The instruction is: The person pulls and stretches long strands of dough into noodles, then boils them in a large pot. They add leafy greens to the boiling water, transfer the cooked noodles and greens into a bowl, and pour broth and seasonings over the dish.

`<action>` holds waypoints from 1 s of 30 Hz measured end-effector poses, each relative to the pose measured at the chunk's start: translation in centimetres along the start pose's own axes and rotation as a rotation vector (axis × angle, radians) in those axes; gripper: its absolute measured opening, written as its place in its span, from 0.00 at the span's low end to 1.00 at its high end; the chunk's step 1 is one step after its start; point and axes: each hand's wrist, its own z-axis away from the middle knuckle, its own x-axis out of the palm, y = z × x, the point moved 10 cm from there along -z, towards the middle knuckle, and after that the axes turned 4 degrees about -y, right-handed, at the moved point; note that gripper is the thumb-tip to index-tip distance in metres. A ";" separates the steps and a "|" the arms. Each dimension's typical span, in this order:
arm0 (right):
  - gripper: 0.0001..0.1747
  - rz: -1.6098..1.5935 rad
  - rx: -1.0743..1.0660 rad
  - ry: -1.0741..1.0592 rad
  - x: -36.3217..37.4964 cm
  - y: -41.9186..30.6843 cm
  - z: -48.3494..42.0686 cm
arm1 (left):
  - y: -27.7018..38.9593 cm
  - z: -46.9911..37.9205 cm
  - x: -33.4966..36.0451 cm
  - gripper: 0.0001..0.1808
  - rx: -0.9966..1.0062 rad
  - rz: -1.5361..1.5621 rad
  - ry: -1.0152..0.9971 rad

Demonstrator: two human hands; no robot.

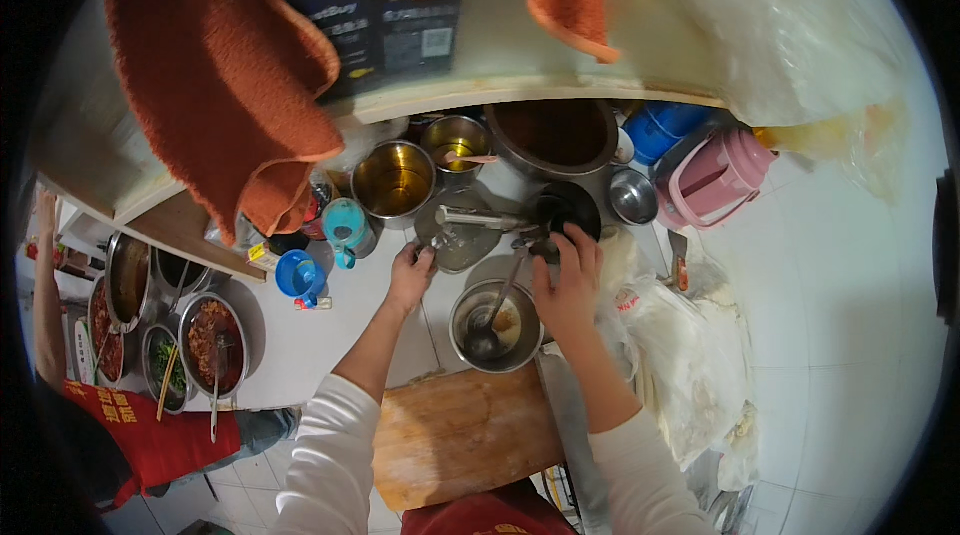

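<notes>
My left hand (pixel 412 276) is at the near left edge of a round translucent lid (pixel 466 239), its fingers curled at the rim; whether it grips the lid I cannot tell. My right hand (pixel 568 284) reaches over a dark round pan or bowl (pixel 564 209), fingers spread at its near edge. A metal cylindrical handle (pixel 484 218) lies across the lid towards the dark vessel. Just in front of my hands is a steel bowl (pixel 459 344) with a ladle (pixel 484 340) resting in pale contents with a brownish patch.
Behind are a steel pot of yellow liquid (pixel 394 182), a large brown crock (pixel 551 137) and a pink thermos (pixel 712 179). A blue cup (pixel 300 274) and food bowls (pixel 215 340) stand left, near another person's red apron (pixel 180 422). Nearer lies a wooden board (pixel 465 437); plastic bags (pixel 682 355) lie right.
</notes>
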 end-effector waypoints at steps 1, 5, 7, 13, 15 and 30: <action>0.16 -0.102 0.106 0.010 -0.4 1.8 1.5 | -0.2 0.2 0.2 0.13 0.013 -0.032 0.004; 0.15 -0.296 0.415 -0.066 1.4 7.6 5.5 | 0.4 0.0 -0.5 0.12 0.070 -0.089 0.063; 0.13 -0.479 0.549 -0.109 2.9 8.8 5.7 | 0.7 -0.5 -0.7 0.12 0.064 -0.138 0.063; 0.13 -1.157 1.033 -0.331 11.8 12.1 8.7 | -1.0 2.8 -2.2 0.10 -0.111 0.058 0.023; 0.15 -1.144 1.002 -0.473 14.1 11.3 9.8 | -1.6 5.0 -4.6 0.09 -0.114 0.076 0.067; 0.14 -0.481 0.468 -0.147 7.3 7.2 10.8 | 3.5 28.6 -13.1 0.07 -0.094 0.170 0.303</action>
